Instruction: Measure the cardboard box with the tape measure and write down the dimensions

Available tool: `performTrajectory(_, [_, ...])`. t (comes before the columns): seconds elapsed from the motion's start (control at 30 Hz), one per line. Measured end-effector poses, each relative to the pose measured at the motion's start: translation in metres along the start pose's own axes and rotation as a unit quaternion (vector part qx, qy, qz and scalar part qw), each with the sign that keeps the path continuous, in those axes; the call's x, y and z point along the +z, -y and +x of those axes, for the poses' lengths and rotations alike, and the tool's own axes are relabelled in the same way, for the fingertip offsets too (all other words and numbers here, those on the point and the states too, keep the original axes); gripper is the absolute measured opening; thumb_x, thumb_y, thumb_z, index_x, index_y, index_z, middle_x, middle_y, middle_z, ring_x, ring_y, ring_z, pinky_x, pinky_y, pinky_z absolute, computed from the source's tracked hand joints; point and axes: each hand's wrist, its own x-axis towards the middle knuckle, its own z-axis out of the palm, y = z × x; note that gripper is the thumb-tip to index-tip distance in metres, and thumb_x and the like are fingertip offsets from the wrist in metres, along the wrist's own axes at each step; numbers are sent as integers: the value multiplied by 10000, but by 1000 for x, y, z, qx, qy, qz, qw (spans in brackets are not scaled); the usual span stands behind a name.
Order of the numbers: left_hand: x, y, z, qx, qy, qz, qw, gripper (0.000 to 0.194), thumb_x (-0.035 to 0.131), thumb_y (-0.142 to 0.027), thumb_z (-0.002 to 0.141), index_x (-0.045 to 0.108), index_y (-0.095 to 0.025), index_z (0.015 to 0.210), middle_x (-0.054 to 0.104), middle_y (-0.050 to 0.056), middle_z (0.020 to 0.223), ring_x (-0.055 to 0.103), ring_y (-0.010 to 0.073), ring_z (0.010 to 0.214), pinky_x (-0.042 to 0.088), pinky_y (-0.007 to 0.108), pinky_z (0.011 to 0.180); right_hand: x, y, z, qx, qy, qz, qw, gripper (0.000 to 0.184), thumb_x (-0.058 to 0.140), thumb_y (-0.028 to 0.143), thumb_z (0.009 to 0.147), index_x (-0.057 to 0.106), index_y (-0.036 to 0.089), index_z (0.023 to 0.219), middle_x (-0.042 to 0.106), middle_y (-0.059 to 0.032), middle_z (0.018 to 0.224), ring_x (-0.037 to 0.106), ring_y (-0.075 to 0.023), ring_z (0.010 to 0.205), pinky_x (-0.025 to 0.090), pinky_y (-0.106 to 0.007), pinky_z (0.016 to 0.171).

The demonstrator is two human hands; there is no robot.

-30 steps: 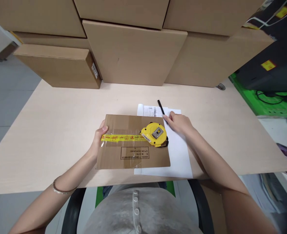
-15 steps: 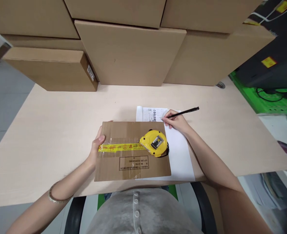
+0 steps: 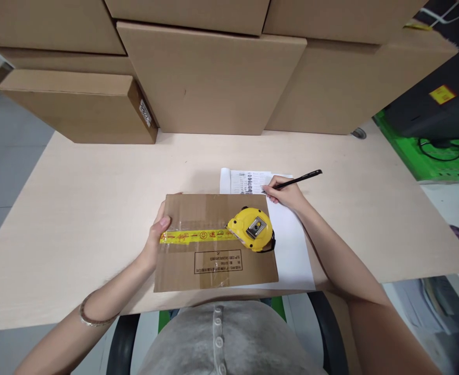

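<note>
A flat brown cardboard parcel point(image 3: 214, 265) with yellow printed tape across it lies on the pale wooden table point(image 3: 97, 198) in front of me. A yellow tape measure point(image 3: 253, 228) rests on its right part. My left hand point(image 3: 156, 237) grips the parcel's left edge, thumb on top. My right hand point(image 3: 286, 191) is closed on a black pen point(image 3: 302, 179), whose tip touches a white printed sheet point(image 3: 292, 245) that lies under the parcel's right side.
Several large cardboard boxes point(image 3: 209, 78) are stacked along the table's far edge. A green bin point(image 3: 428, 161) with black cables and a dark case stands at the right. A chair edge shows below the table.
My right hand has picked up the pen, turned it to point right and set its tip on the sheet. The left hand stays on the parcel's edge.
</note>
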Motion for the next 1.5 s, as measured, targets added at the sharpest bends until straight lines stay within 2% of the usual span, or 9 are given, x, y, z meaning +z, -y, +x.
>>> performTrajectory(0.37, [-4, 2, 0, -2, 9, 2, 1000, 659, 859, -534, 676, 703, -232, 1241, 759, 58, 915, 717, 340, 899, 564, 392, 698, -1, -3, 1, 7, -12, -4, 1000, 454, 873, 536, 704, 543, 243, 597, 602, 12, 467, 522, -117, 391, 422, -258, 399])
performTrajectory(0.57, [-8, 5, 1, -15, 12, -20, 1000, 616, 832, -505, 712, 696, -262, 1262, 755, 76, 1201, 706, 332, 1062, 587, 412, 833, -2, -9, 2, 8, -10, -1, 1000, 432, 870, 504, 715, 543, 245, 602, 609, 10, 478, 521, -117, 391, 422, -262, 397])
performTrajectory(0.73, [-10, 7, 2, -30, 31, -33, 999, 620, 824, -501, 736, 694, -301, 1308, 738, 64, 1283, 706, 319, 1049, 600, 401, 799, -3, -9, 2, 9, -13, 0, 1000, 430, 876, 496, 717, 548, 240, 605, 607, 10, 481, 517, -113, 388, 420, -257, 386])
performTrajectory(0.83, [-12, 8, 3, -29, 32, -30, 999, 639, 825, -515, 732, 680, -292, 1314, 735, 74, 1276, 713, 323, 1037, 599, 408, 791, -3, -8, 2, 10, -14, 4, 1000, 427, 869, 511, 720, 558, 239, 615, 617, 6, 498, 521, -112, 395, 431, -258, 382])
performTrajectory(1.0, [-13, 9, 2, -30, 39, -28, 998, 656, 821, -519, 739, 656, -299, 1335, 735, 65, 1265, 724, 328, 1041, 602, 435, 813, -3, -8, 2, 14, -18, 6, 1000, 435, 882, 485, 709, 539, 240, 607, 594, 12, 469, 496, -106, 374, 384, -240, 345])
performTrajectory(1.23, [-13, 7, 2, -29, 33, -7, 999, 644, 813, -534, 742, 655, -304, 1323, 733, 46, 1237, 709, 314, 1051, 598, 396, 799, -3, -10, 2, 16, -22, 3, 1000, 390, 860, 421, 710, 534, 235, 605, 595, 20, 459, 509, -100, 371, 402, -223, 356])
performTrajectory(1.4, [-15, 8, 5, -13, 30, 9, 999, 674, 811, -558, 733, 665, -289, 1334, 708, 48, 1303, 660, 322, 1155, 584, 393, 888, -3, -10, 3, 15, -21, 2, 1000, 376, 847, 401, 701, 523, 236, 601, 583, 28, 438, 492, -95, 354, 380, -216, 345])
performTrajectory(1.5, [-16, 9, 5, -10, 31, 11, 999, 664, 814, -557, 735, 677, -292, 1329, 712, 42, 1297, 659, 317, 1145, 582, 392, 895, -3, -10, 3, 13, -21, 2, 1000, 360, 828, 396, 710, 522, 239, 604, 584, 27, 443, 487, -97, 352, 369, -219, 337])
